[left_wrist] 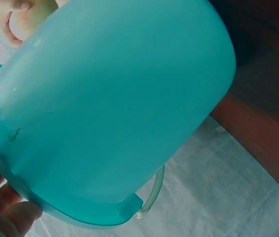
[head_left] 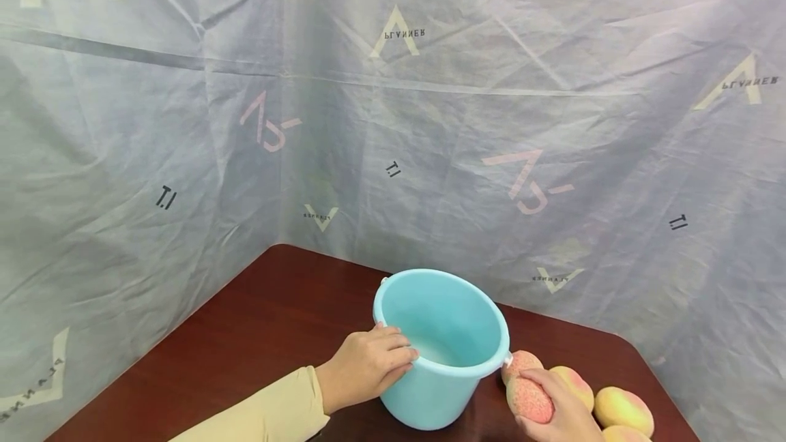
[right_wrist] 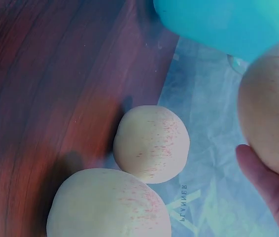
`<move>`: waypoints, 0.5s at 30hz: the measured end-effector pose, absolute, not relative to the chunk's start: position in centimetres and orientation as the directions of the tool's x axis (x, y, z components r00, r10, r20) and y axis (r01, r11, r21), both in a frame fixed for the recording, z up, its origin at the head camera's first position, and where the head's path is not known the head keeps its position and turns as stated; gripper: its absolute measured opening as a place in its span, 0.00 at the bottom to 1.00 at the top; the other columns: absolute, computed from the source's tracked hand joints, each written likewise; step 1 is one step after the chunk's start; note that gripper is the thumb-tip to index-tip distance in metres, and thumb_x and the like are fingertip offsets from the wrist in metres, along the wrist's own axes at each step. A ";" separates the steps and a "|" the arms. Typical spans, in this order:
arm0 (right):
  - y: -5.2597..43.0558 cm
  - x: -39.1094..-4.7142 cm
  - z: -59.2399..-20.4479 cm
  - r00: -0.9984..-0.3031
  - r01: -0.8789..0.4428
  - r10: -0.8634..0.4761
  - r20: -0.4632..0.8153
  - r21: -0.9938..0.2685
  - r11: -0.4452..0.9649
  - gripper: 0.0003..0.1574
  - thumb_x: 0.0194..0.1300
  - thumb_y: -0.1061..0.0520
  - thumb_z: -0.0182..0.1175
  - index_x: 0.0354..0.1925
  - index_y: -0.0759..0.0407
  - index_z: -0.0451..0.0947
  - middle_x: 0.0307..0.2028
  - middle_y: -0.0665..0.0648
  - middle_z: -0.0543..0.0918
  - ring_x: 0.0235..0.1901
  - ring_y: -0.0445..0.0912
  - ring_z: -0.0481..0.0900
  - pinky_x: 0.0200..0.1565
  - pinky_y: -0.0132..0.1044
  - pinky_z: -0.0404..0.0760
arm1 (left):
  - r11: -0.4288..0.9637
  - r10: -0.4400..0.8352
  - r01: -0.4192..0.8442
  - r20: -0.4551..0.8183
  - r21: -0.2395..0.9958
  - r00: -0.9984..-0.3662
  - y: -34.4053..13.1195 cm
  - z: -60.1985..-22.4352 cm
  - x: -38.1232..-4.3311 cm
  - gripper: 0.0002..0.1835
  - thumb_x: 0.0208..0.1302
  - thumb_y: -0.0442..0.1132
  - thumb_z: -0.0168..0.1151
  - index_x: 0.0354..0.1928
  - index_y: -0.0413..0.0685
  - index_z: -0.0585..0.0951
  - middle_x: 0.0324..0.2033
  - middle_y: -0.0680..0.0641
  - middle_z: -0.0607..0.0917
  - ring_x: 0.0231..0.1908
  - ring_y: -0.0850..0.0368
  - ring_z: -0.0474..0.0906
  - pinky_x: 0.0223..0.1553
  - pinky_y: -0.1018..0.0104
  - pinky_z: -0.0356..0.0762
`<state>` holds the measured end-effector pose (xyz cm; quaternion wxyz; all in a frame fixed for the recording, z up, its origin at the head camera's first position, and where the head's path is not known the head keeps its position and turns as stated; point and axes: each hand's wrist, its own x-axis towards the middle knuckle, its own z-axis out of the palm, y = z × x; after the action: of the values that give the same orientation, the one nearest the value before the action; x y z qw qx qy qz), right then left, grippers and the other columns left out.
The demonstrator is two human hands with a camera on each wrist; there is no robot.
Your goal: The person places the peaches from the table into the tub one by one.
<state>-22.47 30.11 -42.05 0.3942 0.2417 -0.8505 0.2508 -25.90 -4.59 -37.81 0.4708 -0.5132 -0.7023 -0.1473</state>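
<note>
A light blue bucket (head_left: 430,401) stands upright on the dark red-brown table. My left hand (head_left: 368,363) grips its near-left rim, with fingers over the edge; in the left wrist view the fingertips (left_wrist: 23,215) lie against the rim. To the right of the bucket, my right hand (head_left: 561,411) holds a pinkish-red peach (head_left: 531,401), just outside the rim's level. The right wrist view shows the thumb (right_wrist: 260,173) against this peach (right_wrist: 272,108). Behind it, close to the bucket, sits another reddish peach (head_left: 525,361).
Several yellow-pink peaches lie at the table's right, among them one peach (head_left: 574,387) beside the right hand and another peach (head_left: 624,411) farther right. The bucket's handle (left_wrist: 156,190) hangs at its side. A grey printed sheet (head_left: 393,121) rises behind the table (head_left: 258,312).
</note>
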 end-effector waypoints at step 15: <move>30.7 -22.2 -39.9 -0.466 -0.625 -0.266 0.844 -0.101 0.774 0.47 0.13 0.57 0.81 0.43 0.60 0.82 0.38 0.52 0.84 0.40 0.35 0.77 0.47 0.17 0.65 | 0.446 0.579 0.866 0.811 -0.224 -0.088 -4.5 -37.9 -25.7 0.07 0.55 0.38 0.71 0.36 0.52 0.85 0.32 0.56 0.85 0.38 0.61 0.81 0.42 0.66 0.81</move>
<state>-22.21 30.70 -39.94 0.4416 0.2680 -0.8317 0.2032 -25.70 -4.49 -37.89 0.4521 -0.5015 -0.7203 -0.1591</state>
